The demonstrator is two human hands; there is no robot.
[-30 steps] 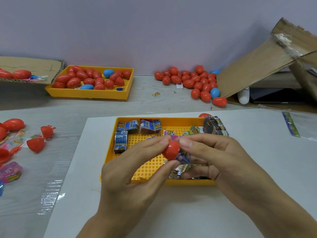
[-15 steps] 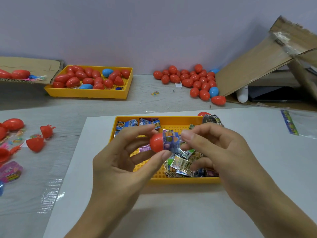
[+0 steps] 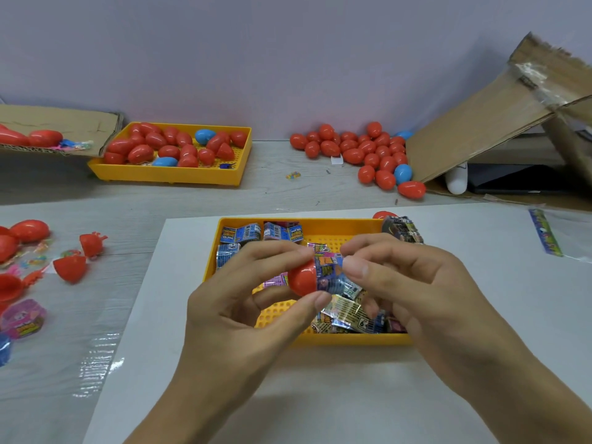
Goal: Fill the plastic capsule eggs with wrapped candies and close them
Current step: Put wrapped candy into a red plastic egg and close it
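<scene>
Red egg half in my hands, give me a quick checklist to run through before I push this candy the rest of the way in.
1. Left hand grips the red egg half between thumb and fingers: ok.
2. Right hand pinches the wrapped candy at the half's open end: ok.
3. Candy fully inside the half: not ok, most of the wrapper sticks out.
4. Matching half ready to close it: cannot tell; loose red halves lie on the table to the left.
5. More candies within reach in the yellow tray: ok.
6. Work held above the tray in case the candy drops: ok.
</scene>
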